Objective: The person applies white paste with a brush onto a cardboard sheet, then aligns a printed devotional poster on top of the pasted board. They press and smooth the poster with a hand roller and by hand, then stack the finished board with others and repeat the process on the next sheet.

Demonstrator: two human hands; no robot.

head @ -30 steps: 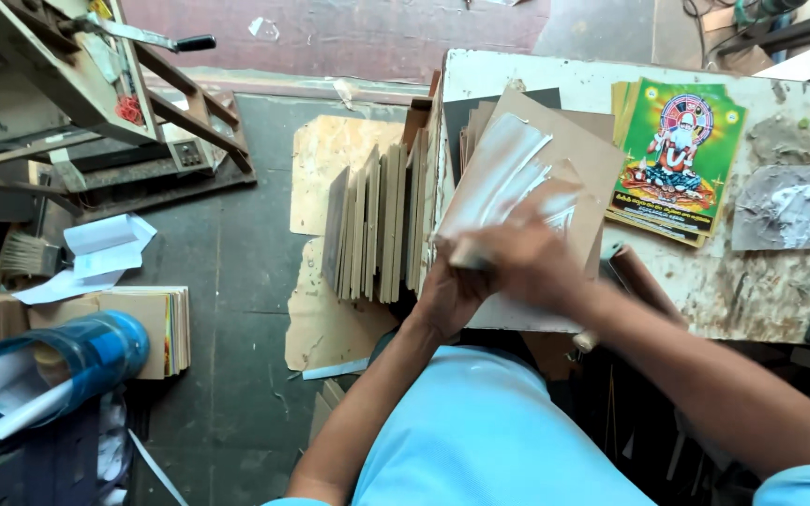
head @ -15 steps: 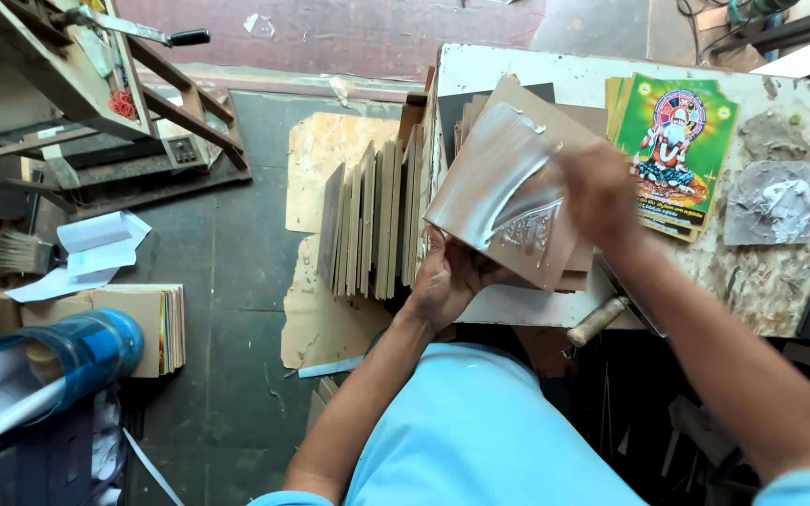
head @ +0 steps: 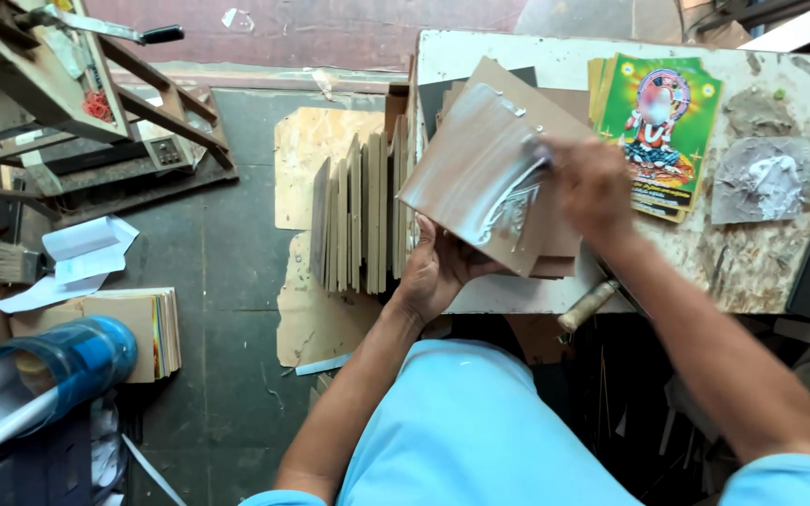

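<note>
1. I am holding a brown backing board (head: 480,169) up off the worktable (head: 555,58) with my left hand (head: 435,267), which is curled closed around the board's lower corner from underneath, thumb on the near edge.
2. The board is tilting with its face toward me; its long axis is running from lower left, at my left hand, up toward the far right.
3. My right hand (head: 594,183) is lying over the board's right part, fingers bent down onto the face where a wet whitish smear of paste (head: 508,206) is showing. Whether it is gripping a spreader or just pressing with the fingers I cannot tell.
4. So the board is sitting between my hands: left below and nearer me, right above and farther out.
5. Just beyond my right hand a stack of bright green printed pictures (head: 660,122) is lying flat on the table, near a grey lump of paste (head: 761,178).
6. Left of the board, a row of similar boards (head: 358,220) is standing on edge against the table's side.
</note>
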